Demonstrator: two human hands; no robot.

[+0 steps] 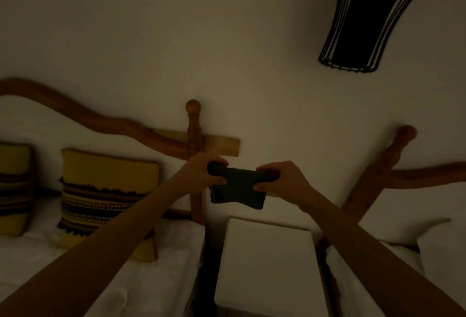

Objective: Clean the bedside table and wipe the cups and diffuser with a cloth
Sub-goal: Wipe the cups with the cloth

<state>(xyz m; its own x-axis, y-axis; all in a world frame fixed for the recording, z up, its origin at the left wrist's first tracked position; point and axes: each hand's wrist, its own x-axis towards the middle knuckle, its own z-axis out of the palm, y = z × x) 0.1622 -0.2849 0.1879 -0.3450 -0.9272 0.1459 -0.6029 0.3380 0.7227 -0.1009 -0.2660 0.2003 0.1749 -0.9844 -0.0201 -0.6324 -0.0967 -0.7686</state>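
Dim light. Left hand (201, 170) and right hand (280, 180) both grip a dark cloth (238, 188), fingers curled over its top edge, thumbs pinching underneath. The cloth hangs folded between and below the fingers, held in the air above the white bedside table (267, 266). Patterned pillow (106, 198) lies left of the left hand.

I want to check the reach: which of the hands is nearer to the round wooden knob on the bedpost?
Left. The left hand grips the dark folded cloth just below the round wooden knob; the right hand holds the cloth's other end, farther right.
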